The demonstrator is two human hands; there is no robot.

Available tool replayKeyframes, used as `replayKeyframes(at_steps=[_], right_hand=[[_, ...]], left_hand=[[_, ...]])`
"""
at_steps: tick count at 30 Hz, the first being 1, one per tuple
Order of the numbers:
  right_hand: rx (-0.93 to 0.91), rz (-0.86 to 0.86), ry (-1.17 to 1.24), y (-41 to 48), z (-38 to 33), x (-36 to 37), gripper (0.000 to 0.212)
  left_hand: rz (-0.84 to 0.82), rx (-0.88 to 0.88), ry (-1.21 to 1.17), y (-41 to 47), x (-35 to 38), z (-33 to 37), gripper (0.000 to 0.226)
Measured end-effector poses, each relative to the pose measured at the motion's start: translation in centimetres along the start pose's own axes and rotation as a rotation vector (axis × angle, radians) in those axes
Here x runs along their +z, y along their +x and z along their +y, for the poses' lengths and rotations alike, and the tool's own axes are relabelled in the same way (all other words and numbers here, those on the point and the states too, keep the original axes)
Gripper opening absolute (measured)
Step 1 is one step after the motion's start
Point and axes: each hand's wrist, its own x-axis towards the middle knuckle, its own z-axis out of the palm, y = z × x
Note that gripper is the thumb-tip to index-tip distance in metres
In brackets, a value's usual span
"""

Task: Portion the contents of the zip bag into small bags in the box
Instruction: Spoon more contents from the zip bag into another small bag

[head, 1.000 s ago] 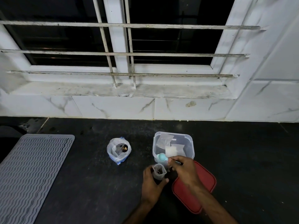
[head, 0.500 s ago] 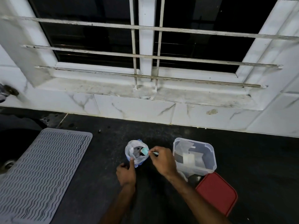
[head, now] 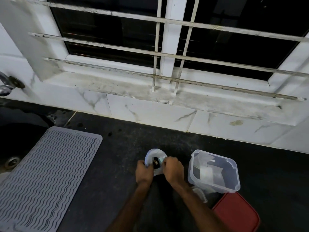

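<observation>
hands | left hand (head: 143, 172) grips zip bag (head: 155, 154) rim; right hand (head: 173, 169) pinches teal scoop (head: 161, 160) inside

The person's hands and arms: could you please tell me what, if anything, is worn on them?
Nothing that shows: the left hand and right hand carry no gloves, rings or watch that I can see, and no sleeve appears anywhere up to the picture's lower edge.

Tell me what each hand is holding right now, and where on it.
The left hand grips the zip bag at its near left rim. The right hand pinches a teal spoon by its handle, the bowl in the bag's mouth.
</observation>
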Motion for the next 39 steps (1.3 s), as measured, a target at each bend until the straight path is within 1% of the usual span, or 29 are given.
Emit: replayKeyframes(at_steps=[2,5,7,10,15,18,19,20,22,24,25,26,27,28,29,30,31,32,33,34,35,36,37,39], right_hand=[[0.103,0.003,0.134,0.1,0.2,0.7,0.018],[0.285,-0.070,0.384,0.7,0.6,1.5,0.016],[0.357,-0.098,0.499,0.8,0.8,1.1,0.015],[0.419,-0.111,0.621,0.5,1.0,0.2,0.016],[0.493,-0.137,0.792,-0.3,1.0,-0.7,0.015],[0.538,-0.194,0.967,-0.8,0.9,-1.7,0.013],[0.538,-0.222,1.008,-1.1,0.9,-2.2,0.012],[0.533,-0.247,1.042,-1.4,1.0,-2.9,0.011],[0.495,-0.291,1.106,-2.3,1.2,-4.7,0.011],[0.440,-0.318,1.137,-3.3,1.7,-6.8,0.009],[0.416,-0.323,1.141,-3.7,2.1,-7.7,0.009],[0.395,-0.323,1.141,-4.4,2.8,-8.6,0.009],[0.367,-0.321,1.129,-4.9,3.6,-9.3,0.009],[0.341,-0.317,1.119,-5.5,4.5,-9.9,0.009],[0.320,-0.301,1.118,-6.3,5.7,-10.3,0.009],[0.304,-0.275,1.124,-7.0,7.0,-10.5,0.009],[0.294,-0.235,1.118,-7.7,8.5,-10.4,0.010],[0.289,-0.186,1.096,-8.5,9.9,-10.4,0.010],[0.279,-0.142,1.062,-9.1,11.4,-10.1,0.012],[0.267,-0.111,1.021,-9.6,12.7,-10.0,0.013],[0.252,-0.096,0.978,-10.0,13.9,-9.6,0.013],[0.240,-0.087,0.938,-10.4,15.0,-9.3,0.014],[0.219,-0.078,0.900,-10.6,15.7,-8.9,0.014],[0.155,-0.034,0.791,-11.1,16.5,-8.3,0.015]], left_hand=[[-0.012,0.026,-0.067,0.0,0.2,0.1,0.015],[0.009,0.061,-0.106,-0.1,0.3,0.1,0.016],[0.013,0.063,-0.140,0.1,0.4,0.0,0.016],[0.007,0.050,-0.186,0.3,0.2,-0.1,0.019],[-0.005,0.028,-0.239,0.3,-0.4,-0.4,0.032],[-0.041,0.058,-0.239,-0.3,-0.6,0.0,0.041],[-0.026,0.083,-0.235,-0.6,-0.6,0.0,0.045],[0.018,0.118,-0.227,-0.8,-0.8,0.0,0.051],[0.181,0.213,-0.201,-2.0,-1.5,0.2,0.058],[0.347,0.351,-0.160,-3.9,-1.9,0.5,0.050],[0.366,0.412,-0.153,-4.8,-1.9,0.4,0.044],[0.330,0.452,-0.143,-6.1,-1.5,0.0,0.040],[0.253,0.476,-0.141,-7.1,-0.8,-0.8,0.037],[0.126,0.475,-0.152,-8.3,-0.1,-1.5,0.038],[-0.022,0.466,-0.175,-9.3,1.0,-2.5,0.044],[-0.167,0.445,-0.171,-10.0,2.0,-3.6,0.056],[-0.297,0.427,-0.140,-10.8,3.2,-4.7,0.071],[-0.386,0.399,-0.082,-11.4,4.3,-5.7,0.086],[-0.424,0.376,-0.024,-11.7,5.4,-6.6,0.098],[-0.432,0.359,0.016,-11.9,6.5,-7.3,0.104],[-0.424,0.354,0.040,-12.0,7.2,-7.7,0.105],[-0.407,0.366,0.061,-12.2,7.8,-7.7,0.102],[-0.383,0.394,0.082,-12.4,8.1,-7.4,0.093],[-0.357,0.460,0.124,-12.6,8.5,-6.8,0.068]])
